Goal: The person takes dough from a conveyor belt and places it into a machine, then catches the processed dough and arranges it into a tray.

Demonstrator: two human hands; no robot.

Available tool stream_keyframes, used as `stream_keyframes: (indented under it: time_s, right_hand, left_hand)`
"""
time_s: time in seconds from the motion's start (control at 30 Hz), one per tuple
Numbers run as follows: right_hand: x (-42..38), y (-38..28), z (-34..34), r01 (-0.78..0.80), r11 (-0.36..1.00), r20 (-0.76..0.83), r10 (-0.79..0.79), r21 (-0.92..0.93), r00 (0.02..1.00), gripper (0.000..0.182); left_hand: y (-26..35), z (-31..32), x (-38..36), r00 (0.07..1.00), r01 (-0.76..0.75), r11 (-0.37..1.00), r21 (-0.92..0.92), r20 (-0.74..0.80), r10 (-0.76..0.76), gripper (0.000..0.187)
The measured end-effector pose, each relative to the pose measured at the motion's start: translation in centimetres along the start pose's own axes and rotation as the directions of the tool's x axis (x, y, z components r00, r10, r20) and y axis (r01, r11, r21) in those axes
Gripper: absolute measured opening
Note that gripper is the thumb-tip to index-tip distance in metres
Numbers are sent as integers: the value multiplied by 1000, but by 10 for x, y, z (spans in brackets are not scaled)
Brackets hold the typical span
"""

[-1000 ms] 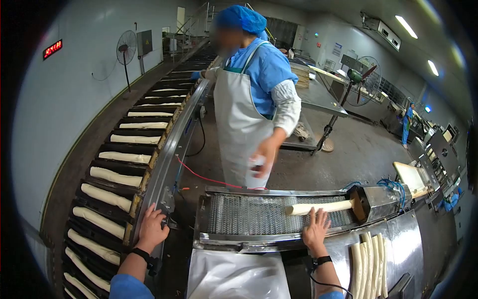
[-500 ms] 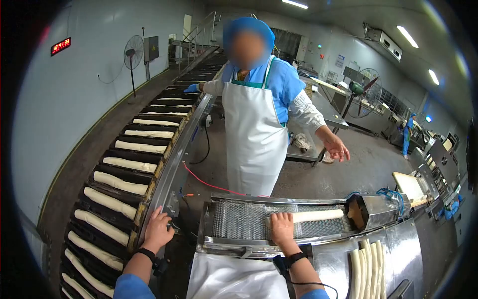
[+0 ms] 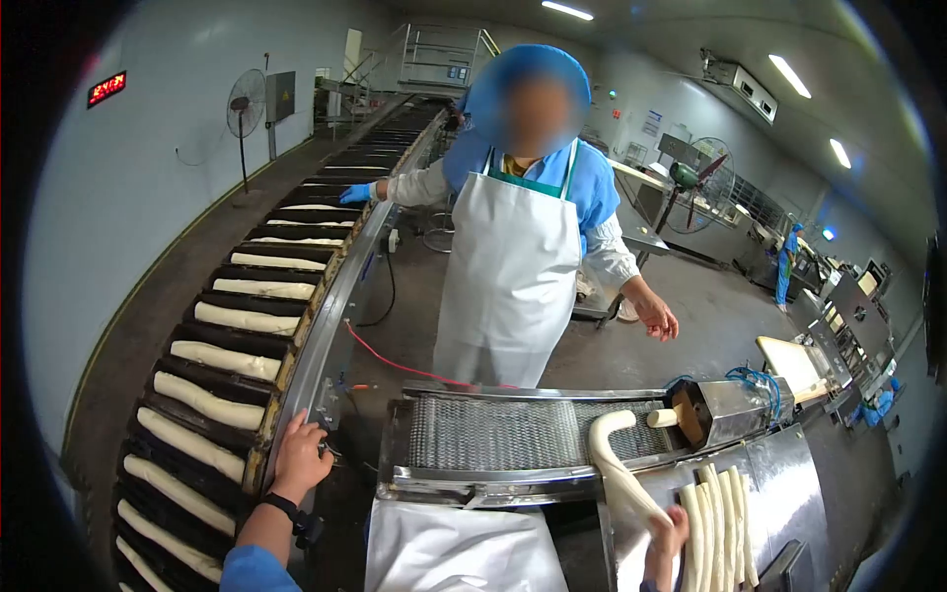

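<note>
My left hand [image 3: 301, 459] rests on the metal rail [image 3: 314, 380] beside the long conveyor, its fingers apart and holding nothing. Low in the view, my right hand [image 3: 666, 545] is closed on the lower end of a long pale dough strip [image 3: 621, 483]. The strip's upper end bends to the right over the mesh belt [image 3: 498, 434], and the rest hangs across the belt's near edge onto the metal table [image 3: 789, 483]. Several dough strips [image 3: 728, 523] lie side by side, just right of my right hand.
Dark trays [image 3: 212, 405] with dough strips fill the conveyor at left. A co-worker in a white apron [image 3: 508, 266] stands across the belt, one gloved hand over the trays. Another dough piece [image 3: 663, 418] protrudes from the metal machine [image 3: 735, 409]. White sheeting [image 3: 459, 548] lies below the belt.
My right hand has moved from the belt down and right, pulling the dough strip off toward the table. A new dough end shows at the machine. The co-worker has shifted slightly.
</note>
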State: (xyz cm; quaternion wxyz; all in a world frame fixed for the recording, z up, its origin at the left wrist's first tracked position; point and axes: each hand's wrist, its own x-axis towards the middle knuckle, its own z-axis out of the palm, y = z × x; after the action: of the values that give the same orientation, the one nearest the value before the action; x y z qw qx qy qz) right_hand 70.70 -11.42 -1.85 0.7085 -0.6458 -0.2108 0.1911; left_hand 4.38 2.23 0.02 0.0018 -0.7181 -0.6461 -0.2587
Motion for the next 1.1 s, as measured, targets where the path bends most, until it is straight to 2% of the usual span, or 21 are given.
stream_keyframes:
  time_s: [0.03, 0.07, 0.1, 0.13, 0.2, 0.27, 0.3, 0.33, 0.4, 0.43, 0.47, 0.53, 0.57, 0.8, 0.87, 0.93, 0.97, 1.0, 1.03, 1.07, 1.1]
  right_hand:
    - [5, 19, -52, -9, 999, -55, 7, -36, 998, 46]
    - [-2, 25, -94, -26, 992, -91, 15, -121, 996, 40]
    - [-27, 2, -102, -49, 965, -209, -6, -258, 978, 34]
    - [-25, 32, -166, -92, 798, -126, 20, -595, 992, 48]
    - [-77, -12, -169, 81, 360, -25, -280, -929, 960, 43]
    - [-78, 12, -211, 143, -170, 212, -516, -975, 830, 44]
    - [-82, 17, -218, 5, -303, 191, -588, -953, 786, 54]
    - [-85, 21, -226, -3, -301, 182, -586, -954, 789, 54]
    - [-83, 25, -238, -89, -341, 80, -452, -936, 888, 68]
    - [-83, 9, -228, -122, -162, -63, -332, -979, 941, 82]
    - [-82, -5, -217, -124, -159, -65, -331, -979, 941, 82]
    - [-81, -23, -204, -218, 45, -221, -110, -975, 969, 88]
    - [-78, -22, -206, -235, 58, -239, -94, -970, 966, 86]
    - [-54, 18, -242, -67, 43, -76, -241, -997, 968, 77]
    - [-40, 61, -284, 93, 5, 87, -311, -996, 947, 74]
    - [-19, 111, -335, 308, -76, 313, -389, -948, 867, 72]
    - [-17, 112, -330, 310, -75, 314, -388, -948, 866, 72]
    - [-14, 110, -316, 245, 382, 79, -399, -891, 913, 74]
    - [-9, 108, -300, 150, 759, -136, -300, -633, 944, 76]
    - [-6, 99, -291, 153, 761, -133, -299, -631, 945, 76]
    - [-10, 73, -276, 40, 382, -60, -246, -923, 967, 81]
  left_hand:
    - [-1, 0, 0, 999, 30, 999, -19, 41, -29, 33]
    - [-2, 0, -1, 999, 24, 999, -26, 45, -22, 33]
    - [-2, 0, -1, 999, 25, 1000, -15, 44, -25, 33]
    - [0, 0, -1, 999, 26, 1000, -3, 44, -25, 34]
    - [5, -3, 1, 995, 59, 998, -35, 83, -56, 32]
    - [6, -4, 1, 992, 77, 997, -5, 99, -77, 32]
    - [7, -4, 0, 990, 82, 997, -2, 114, -81, 31]
    - [7, -3, 0, 990, 73, 997, -2, 118, -72, 31]
    - [6, 0, -1, 995, 59, 998, 20, 83, -61, 32]
    - [4, 1, 0, 995, 54, 998, 21, 82, -55, 32]
    - [2, 3, -1, 995, 56, 998, 24, 86, -58, 32]
    - [3, 3, -2, 994, 60, 998, 26, 91, -62, 32]
    - [4, 3, -2, 992, 76, 997, 23, 97, -77, 32]
    - [7, 0, -1, 989, 89, 996, 24, 118, -91, 30]
    - [9, -2, 0, 988, 89, 995, 33, 120, -93, 30]
    - [9, -2, 0, 988, 89, 995, 42, 121, -94, 30]
    - [8, -1, 0, 989, 85, 996, 41, 115, -89, 30]
    - [8, -1, -1, 990, 82, 996, 40, 109, -86, 30]
    - [8, -2, -2, 990, 85, 995, 42, 106, -89, 30]
    - [10, -3, -1, 991, 80, 996, 41, 106, -84, 31]
    - [11, -3, -1, 991, 76, 996, 39, 107, -80, 32]
